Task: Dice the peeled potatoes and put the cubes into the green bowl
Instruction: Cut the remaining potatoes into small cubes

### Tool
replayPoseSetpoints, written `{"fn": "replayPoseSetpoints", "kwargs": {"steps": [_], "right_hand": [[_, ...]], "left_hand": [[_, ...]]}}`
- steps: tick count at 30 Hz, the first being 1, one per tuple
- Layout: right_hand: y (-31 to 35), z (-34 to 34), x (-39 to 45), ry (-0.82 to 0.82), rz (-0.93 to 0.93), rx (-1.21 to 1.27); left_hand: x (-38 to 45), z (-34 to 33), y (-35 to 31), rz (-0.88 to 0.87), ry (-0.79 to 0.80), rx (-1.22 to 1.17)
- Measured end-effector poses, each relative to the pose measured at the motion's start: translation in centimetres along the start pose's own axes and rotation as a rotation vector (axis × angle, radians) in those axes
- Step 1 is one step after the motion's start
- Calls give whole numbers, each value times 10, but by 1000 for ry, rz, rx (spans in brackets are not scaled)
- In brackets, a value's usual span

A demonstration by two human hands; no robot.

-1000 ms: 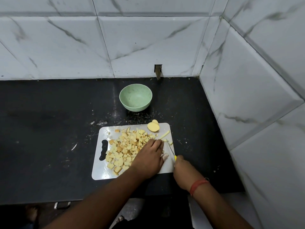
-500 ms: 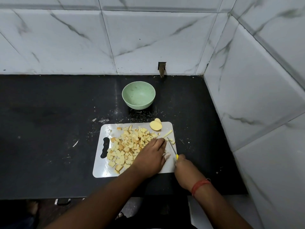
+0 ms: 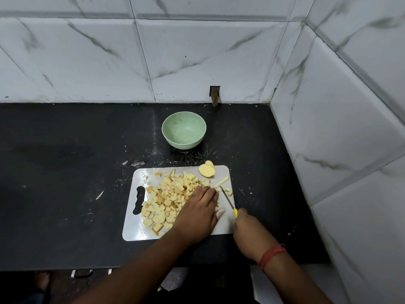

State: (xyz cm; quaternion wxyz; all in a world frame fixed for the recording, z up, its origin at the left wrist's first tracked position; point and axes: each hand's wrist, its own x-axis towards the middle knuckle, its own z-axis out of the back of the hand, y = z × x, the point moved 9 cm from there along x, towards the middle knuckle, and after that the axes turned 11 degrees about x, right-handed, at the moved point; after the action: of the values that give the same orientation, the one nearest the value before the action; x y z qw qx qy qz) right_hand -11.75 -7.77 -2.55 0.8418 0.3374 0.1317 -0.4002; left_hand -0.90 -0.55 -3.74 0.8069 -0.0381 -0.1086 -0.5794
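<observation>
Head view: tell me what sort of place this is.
Probably a home kitchen corner: a black counter against marble-look wall tiles, and a cutting board with diced potato on it.

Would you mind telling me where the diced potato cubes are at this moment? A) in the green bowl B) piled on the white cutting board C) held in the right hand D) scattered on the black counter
B: the potato cubes lie heaped on the cutting board, while the green bowl behind it holds none and the right hand grips the knife.
</observation>
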Motion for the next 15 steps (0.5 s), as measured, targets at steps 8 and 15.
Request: {"fn": "replayPoseSetpoints", "kwargs": {"steps": [8, 15], "right_hand": [[-1, -13, 6, 67, -73, -20], [-15, 3, -14, 95, -32, 99]], "left_hand": [[1, 4, -1, 28, -11, 9], [5, 9, 1, 39, -13, 34]]}}
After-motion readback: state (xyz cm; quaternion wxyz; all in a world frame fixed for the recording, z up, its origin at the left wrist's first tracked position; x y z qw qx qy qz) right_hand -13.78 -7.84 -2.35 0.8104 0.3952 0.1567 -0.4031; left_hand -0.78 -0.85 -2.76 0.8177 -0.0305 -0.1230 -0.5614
